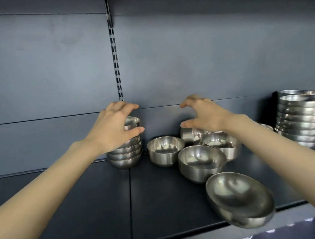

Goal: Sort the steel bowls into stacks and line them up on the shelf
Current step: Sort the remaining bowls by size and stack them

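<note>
- Small stack of bowls (126, 153): stood left of centre in the frame, at the back of the shelf against the rear panel. Several nested steel bowls, rims level. Judged rigid, light singly, noticeably heavier as a stack; polished walls likely slippery, so best taken by the sides low down or under the bottom bowl, not by the top rim alone.
- Left hand (113, 128): was cupped over the top of that stack, fingers curled and spread, thumb at the near side. Whether it actually pressed the steel could not be told.
- Loose bowls: one upright just right of the stack (164, 150); one behind it lying on its side (190, 135); one right of centre under the right forearm (220, 144); one tilted in front of these (201, 163). These sat close together, some touching.
- Front bowl (238, 198): lower right of the frame, tilted, at the shelf's front lip and appearing to overhang it. Judged liable to slide off; a rim-and-wall pinch would suit.
- Right hand (202, 114): hovered open above the bowl on its side, fingers spread in a claw, holding nothing.
- Tall stack (302, 117): far right of the frame, larger bowls, blurred, well apart from both hands.
- Shelf (75, 215): dark, bare across the lower left.
</note>
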A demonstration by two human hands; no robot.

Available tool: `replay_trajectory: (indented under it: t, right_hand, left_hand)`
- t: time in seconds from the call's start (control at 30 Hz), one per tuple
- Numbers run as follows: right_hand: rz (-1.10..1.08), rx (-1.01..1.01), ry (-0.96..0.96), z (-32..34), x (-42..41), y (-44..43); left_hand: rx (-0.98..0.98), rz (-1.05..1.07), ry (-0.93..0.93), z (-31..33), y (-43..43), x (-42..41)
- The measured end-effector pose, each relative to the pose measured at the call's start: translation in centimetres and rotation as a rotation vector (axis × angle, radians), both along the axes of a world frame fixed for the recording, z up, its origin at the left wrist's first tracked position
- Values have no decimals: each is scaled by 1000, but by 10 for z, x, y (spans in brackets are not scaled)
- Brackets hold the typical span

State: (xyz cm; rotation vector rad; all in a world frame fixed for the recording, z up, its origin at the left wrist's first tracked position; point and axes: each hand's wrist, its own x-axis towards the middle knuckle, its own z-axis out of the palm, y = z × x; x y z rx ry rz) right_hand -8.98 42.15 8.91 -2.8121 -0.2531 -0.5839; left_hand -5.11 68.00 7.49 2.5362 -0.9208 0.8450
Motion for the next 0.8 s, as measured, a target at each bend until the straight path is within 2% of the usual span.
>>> replay_trajectory:
  t: [0.17,0.47,0.8]
  right_hand:
    - [-42,-51,-19,0,-55,-52]
    - [-21,-53,49,-34,-140,-143]
    - [-11,-18,69,-53,-153,-207]
  left_hand:
    - [36,6,-36,-4,-59,-46]
    - [58,4,76,-44,-155,-130]
    - [105,15,63,-46,-222,-146]
